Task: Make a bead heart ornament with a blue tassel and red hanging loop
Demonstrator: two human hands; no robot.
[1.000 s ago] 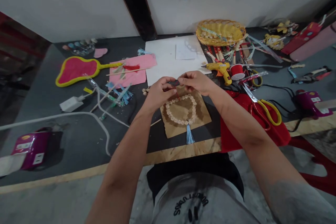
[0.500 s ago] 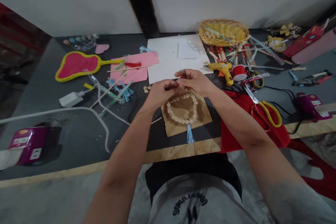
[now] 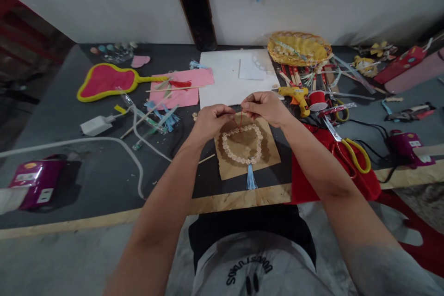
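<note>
A ring of small pale flower-like pieces (image 3: 226, 149) lies on a brown square of cardboard (image 3: 270, 148) near the table's front edge. From its lower side a light blue tassel (image 3: 251, 177) hangs toward the edge. Red string (image 3: 240, 123) rises from the top of the ring to both hands. My left hand (image 3: 214, 121) pinches one end, fingers closed, just above the ring's upper left. Opposite it, my right hand (image 3: 264, 107) pinches the other part of the string. The fingertips hide the string's ends.
At the right are a yellow glue gun (image 3: 295, 98), a red string spool (image 3: 317, 100), scissors (image 3: 357, 153) on red cloth (image 3: 305, 180) and a wicker basket (image 3: 298, 60). Leftward lie a pink fan shape (image 3: 107, 82), blue tassels (image 3: 169, 119) and a white cable (image 3: 104, 140). A phone (image 3: 198, 16) leans on the wall.
My hands have moved slightly apart, the right one outward, and the red string between them now shows as a loop above the ring. The view has shifted a little.
</note>
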